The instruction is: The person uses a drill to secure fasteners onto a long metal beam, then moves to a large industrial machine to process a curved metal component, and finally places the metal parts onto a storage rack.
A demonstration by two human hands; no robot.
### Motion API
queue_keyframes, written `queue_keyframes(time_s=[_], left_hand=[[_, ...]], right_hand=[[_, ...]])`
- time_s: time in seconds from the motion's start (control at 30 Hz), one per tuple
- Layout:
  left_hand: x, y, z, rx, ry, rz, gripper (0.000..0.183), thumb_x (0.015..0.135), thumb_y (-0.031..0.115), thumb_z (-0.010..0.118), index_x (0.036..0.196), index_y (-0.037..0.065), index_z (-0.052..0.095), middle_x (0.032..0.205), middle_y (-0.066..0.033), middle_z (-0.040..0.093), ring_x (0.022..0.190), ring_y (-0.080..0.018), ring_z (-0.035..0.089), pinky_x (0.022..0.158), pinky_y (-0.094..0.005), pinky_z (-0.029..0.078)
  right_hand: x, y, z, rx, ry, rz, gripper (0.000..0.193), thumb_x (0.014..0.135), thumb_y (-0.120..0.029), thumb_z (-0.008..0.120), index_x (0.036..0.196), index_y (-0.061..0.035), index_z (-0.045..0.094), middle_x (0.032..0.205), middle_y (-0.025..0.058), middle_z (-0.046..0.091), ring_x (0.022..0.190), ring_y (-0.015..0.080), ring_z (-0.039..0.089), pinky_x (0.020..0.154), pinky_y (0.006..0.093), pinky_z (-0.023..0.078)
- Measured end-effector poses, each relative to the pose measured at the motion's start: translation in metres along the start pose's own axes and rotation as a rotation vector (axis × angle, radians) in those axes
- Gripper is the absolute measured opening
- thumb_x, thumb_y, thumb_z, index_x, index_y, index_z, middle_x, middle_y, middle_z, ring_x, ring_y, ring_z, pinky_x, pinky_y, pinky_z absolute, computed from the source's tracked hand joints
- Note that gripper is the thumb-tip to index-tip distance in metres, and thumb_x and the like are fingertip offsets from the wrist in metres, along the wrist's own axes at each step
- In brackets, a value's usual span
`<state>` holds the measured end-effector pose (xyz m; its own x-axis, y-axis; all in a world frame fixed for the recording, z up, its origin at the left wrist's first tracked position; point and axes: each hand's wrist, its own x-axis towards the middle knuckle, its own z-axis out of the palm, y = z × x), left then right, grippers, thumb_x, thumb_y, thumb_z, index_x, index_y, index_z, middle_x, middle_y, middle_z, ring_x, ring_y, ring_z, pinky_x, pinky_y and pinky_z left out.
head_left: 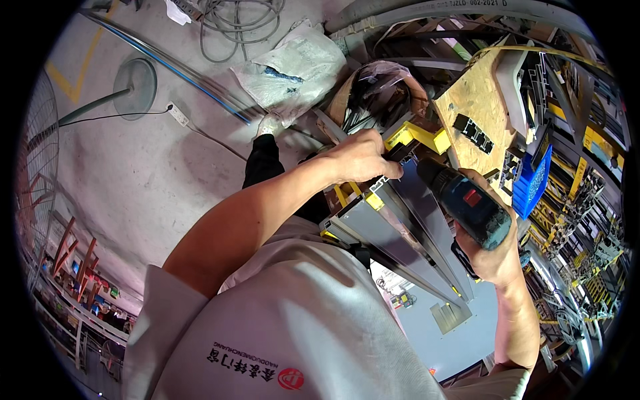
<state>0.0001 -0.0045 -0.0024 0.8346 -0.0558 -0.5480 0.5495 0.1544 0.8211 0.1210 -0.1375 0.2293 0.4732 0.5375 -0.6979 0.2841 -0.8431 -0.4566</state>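
My right hand [490, 257] is wrapped around a dark cordless drill [477, 207] with a red patch on its body. The drill's chuck points left, toward the ends of the metal profiles. My left hand [363, 157] is closed at the end of a dark aluminium profile [400, 153], fingers curled over it close to the chuck. Just beyond these fingers sits a yellow bracket [417, 137]. Long grey profiles [407, 233] run from here toward my body, with small yellow pieces at their ends. The drill's tip is hidden.
A wooden board [477, 100] carrying a short black profile piece [473, 133] lies to the right, near a blue bin [533, 183]. Racks of profiles crowd the far right. On the floor at left are a power strip [177, 115], a round stand base [137, 87] and a white sack [300, 70].
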Motion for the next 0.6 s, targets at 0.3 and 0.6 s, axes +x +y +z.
queue_keyframes(time_s=[0.3, 0.6], left_hand=[[-0.006, 0.002, 0.0, 0.047, 0.074, 0.035, 0.057, 0.075, 0.043, 0.077, 0.067, -0.011, 0.061, 0.06, -0.02, 0.052, 0.066, -0.0283, 0.053, 0.07, -0.0396, 0.046], [-0.001, 0.007, -0.009, 0.055, -0.07, -0.046, 0.055, 0.07, 0.04, 0.078, 0.061, -0.01, 0.058, 0.065, -0.0248, 0.057, 0.065, -0.0327, 0.056, 0.07, -0.0418, 0.048]], right_hand=[[0.009, 0.009, 0.004, 0.006, -0.043, 0.009, 0.071, 0.069, 0.01, 0.064, 0.138, 0.0046, 0.052, 0.129, 0.0194, 0.065, 0.12, 0.0245, 0.063, 0.107, 0.0322, 0.043], [0.011, 0.012, 0.005, -0.011, -0.031, -0.008, 0.073, 0.068, 0.01, 0.063, 0.14, 0.0047, 0.05, 0.131, 0.0182, 0.064, 0.121, 0.0237, 0.062, 0.107, 0.0314, 0.043]])
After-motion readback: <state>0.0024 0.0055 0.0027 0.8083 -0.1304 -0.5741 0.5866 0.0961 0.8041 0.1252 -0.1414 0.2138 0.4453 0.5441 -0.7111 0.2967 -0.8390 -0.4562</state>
